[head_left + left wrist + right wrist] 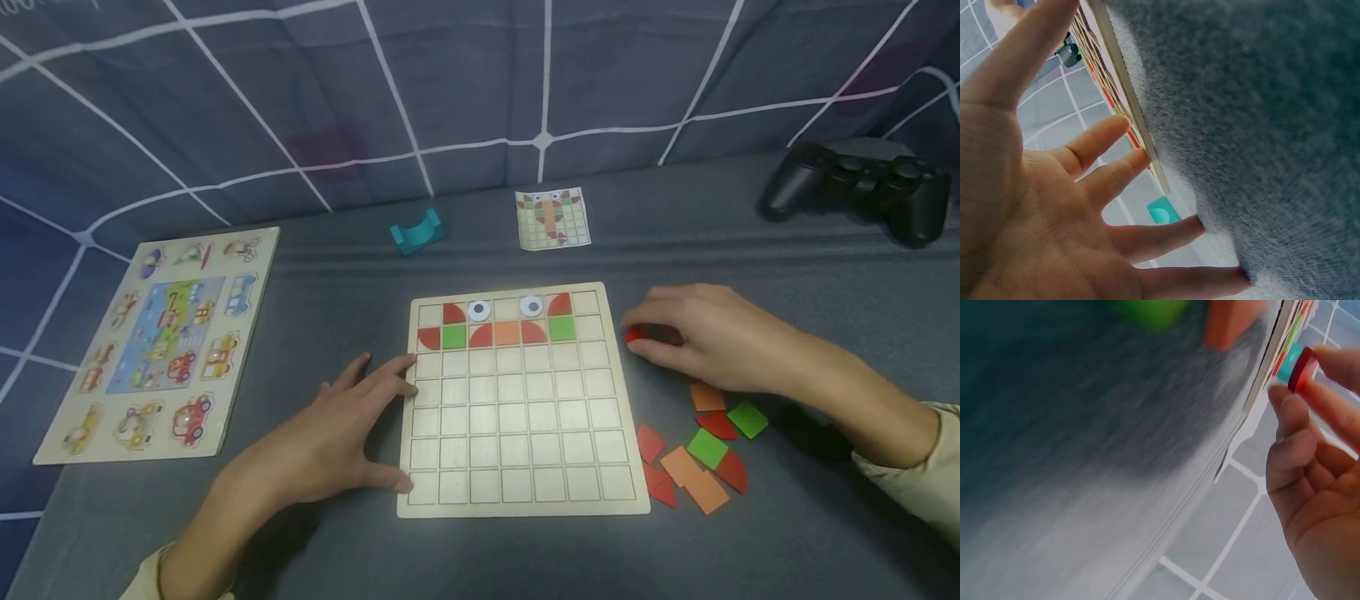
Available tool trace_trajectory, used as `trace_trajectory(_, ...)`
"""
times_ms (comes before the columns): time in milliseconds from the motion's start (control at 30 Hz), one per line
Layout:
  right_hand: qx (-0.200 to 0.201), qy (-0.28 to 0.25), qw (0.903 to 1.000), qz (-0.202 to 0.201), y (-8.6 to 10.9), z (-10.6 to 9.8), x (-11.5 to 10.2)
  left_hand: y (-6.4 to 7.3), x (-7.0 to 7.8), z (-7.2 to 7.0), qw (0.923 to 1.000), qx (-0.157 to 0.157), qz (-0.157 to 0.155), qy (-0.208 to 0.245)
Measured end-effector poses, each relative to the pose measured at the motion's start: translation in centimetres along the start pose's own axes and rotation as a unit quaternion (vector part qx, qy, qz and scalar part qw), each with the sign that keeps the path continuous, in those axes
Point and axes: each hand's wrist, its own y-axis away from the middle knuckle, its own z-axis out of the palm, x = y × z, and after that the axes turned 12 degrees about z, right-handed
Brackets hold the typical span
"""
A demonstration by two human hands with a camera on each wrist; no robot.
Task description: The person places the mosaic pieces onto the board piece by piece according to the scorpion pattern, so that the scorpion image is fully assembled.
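My left hand (326, 442) lies along the left edge of a wooden grid board (517, 454), fingers spread, with fingertips and thumb tip at its side. In the left wrist view two fingertips meet the board's edge. The board's top two rows carry red quarter-circle, green and orange square pieces, and two white eye discs (479, 311). Just off the board's upper right side, my right hand (720, 337) pinches a red piece (1300, 370) between thumb and fingers. Fingers hide most of that piece in the head view.
Loose red, green and orange pieces (707, 492) lie right of the board. Behind it are a small printed pattern card (553, 237) and a teal curved block (417, 233). A vehicle puzzle board (123, 433) lies at left, a black game controller (855, 187) at back right.
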Motion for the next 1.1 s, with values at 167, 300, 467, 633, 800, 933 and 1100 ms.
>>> trace_trajectory(167,0.023,-0.003,0.9997,-0.005,-1.5,0.4,-1.6,-0.1,-0.1,0.1,1.0000,0.001,0.004,-0.005)
trace_trajectory(300,0.032,0.007,0.9995,0.000,-2.4,0.8,-2.4,-0.1,-0.1,0.1,1.0000,0.001,0.005,-0.006)
trace_trajectory(467,0.030,0.016,0.9991,0.025,-3.1,1.1,-3.1,-0.1,0.0,0.1,1.0000,0.001,0.004,-0.005)
trace_trajectory(633,0.018,0.018,0.9991,0.034,-3.4,1.1,-3.3,-0.1,0.0,0.0,1.0000,0.000,0.005,-0.008)
trace_trajectory(800,-0.001,0.012,0.9990,0.043,-3.4,0.7,-3.3,-0.1,-0.1,-0.1,1.0000,0.000,0.006,-0.007)
trace_trajectory(933,-0.008,0.011,0.9988,0.047,-3.3,0.6,-3.3,-0.1,-0.1,-0.2,1.0000,-0.001,0.005,-0.003)
trace_trajectory(1100,-0.011,0.009,0.9988,0.047,-3.3,0.6,-3.2,-0.2,-0.2,-0.3,1.0000,-0.003,0.001,-0.002)
